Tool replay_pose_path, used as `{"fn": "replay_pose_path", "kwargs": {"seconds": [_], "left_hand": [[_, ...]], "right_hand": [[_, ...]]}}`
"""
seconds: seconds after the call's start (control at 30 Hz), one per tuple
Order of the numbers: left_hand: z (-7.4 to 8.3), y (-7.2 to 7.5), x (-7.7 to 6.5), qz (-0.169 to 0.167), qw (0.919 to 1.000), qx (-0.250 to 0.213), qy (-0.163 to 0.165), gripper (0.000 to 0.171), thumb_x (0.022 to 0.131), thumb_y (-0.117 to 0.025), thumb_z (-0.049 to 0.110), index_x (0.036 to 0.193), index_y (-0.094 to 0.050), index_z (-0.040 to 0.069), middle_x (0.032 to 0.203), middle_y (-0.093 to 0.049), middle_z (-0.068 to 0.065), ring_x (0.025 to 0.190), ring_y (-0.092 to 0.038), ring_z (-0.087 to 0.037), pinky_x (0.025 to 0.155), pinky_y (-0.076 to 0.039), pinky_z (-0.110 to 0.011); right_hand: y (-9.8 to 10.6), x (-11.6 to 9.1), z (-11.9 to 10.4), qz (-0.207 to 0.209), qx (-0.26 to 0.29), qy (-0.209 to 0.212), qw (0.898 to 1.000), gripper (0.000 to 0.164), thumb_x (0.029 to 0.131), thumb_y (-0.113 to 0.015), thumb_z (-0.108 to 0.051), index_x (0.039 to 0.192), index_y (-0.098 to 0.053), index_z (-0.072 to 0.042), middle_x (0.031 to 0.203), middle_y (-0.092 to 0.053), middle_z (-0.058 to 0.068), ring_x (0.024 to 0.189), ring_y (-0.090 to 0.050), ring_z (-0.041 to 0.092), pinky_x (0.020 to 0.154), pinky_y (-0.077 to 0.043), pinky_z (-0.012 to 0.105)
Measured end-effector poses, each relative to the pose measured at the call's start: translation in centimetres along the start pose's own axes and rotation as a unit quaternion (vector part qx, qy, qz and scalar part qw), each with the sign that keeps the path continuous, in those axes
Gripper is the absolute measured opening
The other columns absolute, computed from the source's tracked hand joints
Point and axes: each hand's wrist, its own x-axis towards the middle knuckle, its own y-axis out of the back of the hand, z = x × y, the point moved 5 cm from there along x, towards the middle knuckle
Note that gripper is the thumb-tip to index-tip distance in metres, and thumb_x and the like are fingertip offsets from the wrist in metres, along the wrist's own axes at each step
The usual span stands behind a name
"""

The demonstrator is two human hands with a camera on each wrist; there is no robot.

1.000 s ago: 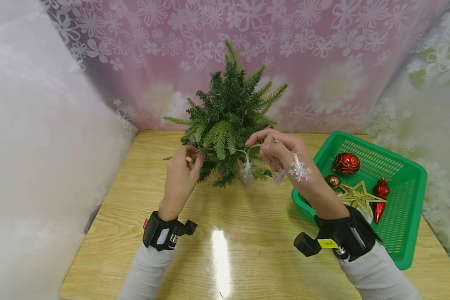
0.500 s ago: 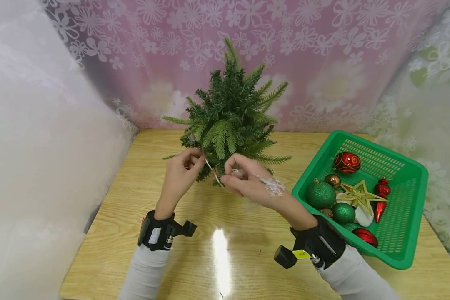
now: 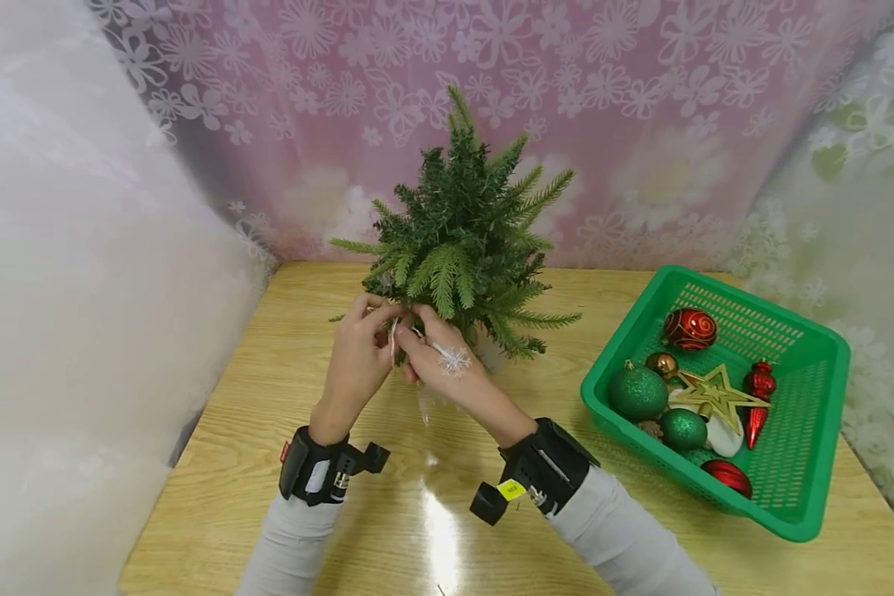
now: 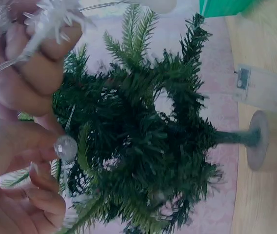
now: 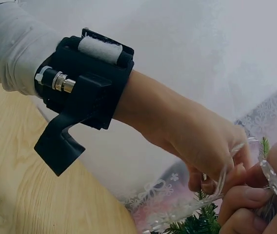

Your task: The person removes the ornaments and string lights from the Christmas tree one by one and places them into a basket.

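In the head view, a small artificial Christmas tree (image 3: 465,232) stands at the back of the table. My left hand (image 3: 358,356) is at its lower left branches, thumb and fingers pinching the wire of a clear snowflake string light (image 4: 66,147). Right against it, my right hand (image 3: 450,360) grips the same string, fingertips at the branches. One snowflake (image 3: 454,362) lies over the back of the right hand; more of the string dangles below. Looped wire passes between both hands in the right wrist view. The exact fingertip contact with the branches is partly hidden.
A green plastic basket (image 3: 827,414) on the right holds green and red baubles, a gold star (image 3: 715,396) and a red drop ornament (image 3: 760,401). In the left wrist view, a clear battery box (image 4: 263,87) lies by the tree's wooden base (image 4: 270,141).
My right hand has come leftward from the tree's right side to meet the left hand, bringing the string light with it. The left hand has stayed nearly in place.
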Motion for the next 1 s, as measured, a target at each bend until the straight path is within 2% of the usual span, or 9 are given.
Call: {"fn": "replay_pose_path", "kwargs": {"seconds": [0.17,0.3,0.37,0.53,0.6,0.67,0.83,0.9,1.0], "left_hand": [[0.2,0.5,0.3,-0.016,0.9964,0.016,-0.082,0.011,0.089,-0.065,-0.004,0.097,-0.072,-0.004,0.104,-0.056,-0.018,0.064,-0.055,-0.020,0.055,-0.042,-0.030],[0.1,1.8,1.0,0.005,0.9947,-0.034,-0.097,0.007,0.088,-0.068,-0.001,0.092,-0.072,-0.003,0.101,-0.059,-0.017,0.067,-0.055,-0.020,0.058,-0.043,-0.030],[-0.6,2.6,1.6,0.030,0.9957,-0.056,-0.068,0.007,0.089,-0.066,0.001,0.090,-0.072,-0.004,0.097,-0.061,-0.017,0.066,-0.055,-0.021,0.059,-0.042,-0.030],[-4.4,4.4,3.5,0.079,0.9930,-0.057,0.067,0.018,0.095,-0.061,0.010,0.096,-0.071,-0.005,0.097,-0.064,-0.018,0.074,-0.063,-0.027,0.066,-0.050,-0.033],[-5.8,4.5,4.0,0.070,0.9900,-0.050,0.112,0.020,0.096,-0.058,0.013,0.102,-0.069,-0.004,0.102,-0.062,-0.018,0.082,-0.064,-0.030,0.071,-0.051,-0.037],[-6.7,4.2,4.5,0.039,0.9890,-0.039,0.138,0.022,0.098,-0.056,0.013,0.109,-0.066,-0.003,0.109,-0.059,-0.020,0.089,-0.062,-0.033,0.074,-0.050,-0.041],[-7.3,2.1,5.1,-0.074,0.9828,-0.038,0.165,0.035,0.098,-0.053,0.011,0.131,-0.051,-0.001,0.135,-0.039,-0.022,0.108,-0.054,-0.037,0.083,-0.048,-0.046],[-7.2,1.3,5.4,-0.095,0.9815,-0.046,0.160,0.041,0.098,-0.053,0.011,0.137,-0.045,0.001,0.142,-0.030,-0.021,0.116,-0.048,-0.036,0.087,-0.047,-0.046],[-6.8,0.5,6.1,-0.097,0.9863,-0.040,0.128,0.046,0.098,-0.052,0.009,0.142,-0.039,0.002,0.147,-0.024,-0.021,0.125,-0.039,-0.036,0.093,-0.042,-0.049]], "right_hand": [[0.5,0.5,0.3,0.037,0.058,0.005,0.998,0.038,0.104,-0.044,-0.023,0.138,-0.044,-0.007,0.057,-0.050,0.006,0.049,-0.045,0.016,0.049,-0.036,0.026],[1.1,0.5,0.1,0.081,0.079,0.010,0.994,0.030,0.104,-0.046,-0.024,0.126,-0.055,-0.007,0.056,-0.050,0.007,0.047,-0.044,0.013,0.048,-0.035,0.025],[1.3,0.5,0.0,0.097,0.082,0.007,0.992,0.028,0.103,-0.047,-0.025,0.121,-0.058,-0.006,0.057,-0.050,0.007,0.048,-0.044,0.012,0.048,-0.035,0.024],[1.7,0.4,0.5,0.091,0.080,-0.004,0.993,0.029,0.104,-0.046,-0.022,0.120,-0.059,-0.002,0.062,-0.052,0.003,0.051,-0.046,0.011,0.047,-0.035,0.022],[2.0,0.3,0.8,0.087,0.071,-0.004,0.994,0.028,0.104,-0.045,-0.021,0.119,-0.060,-0.001,0.061,-0.051,0.002,0.051,-0.046,0.011,0.046,-0.035,0.022],[2.4,0.2,1.0,0.091,0.055,-0.001,0.994,0.027,0.104,-0.046,-0.019,0.117,-0.061,-0.002,0.058,-0.050,0.002,0.049,-0.046,0.011,0.044,-0.035,0.021],[3.9,-0.3,1.5,0.113,0.034,0.006,0.993,0.024,0.102,-0.049,-0.017,0.114,-0.063,-0.002,0.059,-0.053,0.002,0.049,-0.048,0.011,0.042,-0.035,0.020],[4.4,-0.5,1.7,0.119,0.032,0.010,0.992,0.023,0.102,-0.049,-0.016,0.114,-0.063,-0.002,0.060,-0.053,0.002,0.048,-0.047,0.011,0.042,-0.033,0.021],[5.3,-0.8,1.9,0.116,0.032,0.016,0.993,0.024,0.103,-0.046,-0.016,0.115,-0.063,-0.002,0.060,-0.053,0.003,0.048,-0.045,0.012,0.043,-0.033,0.022]]}}
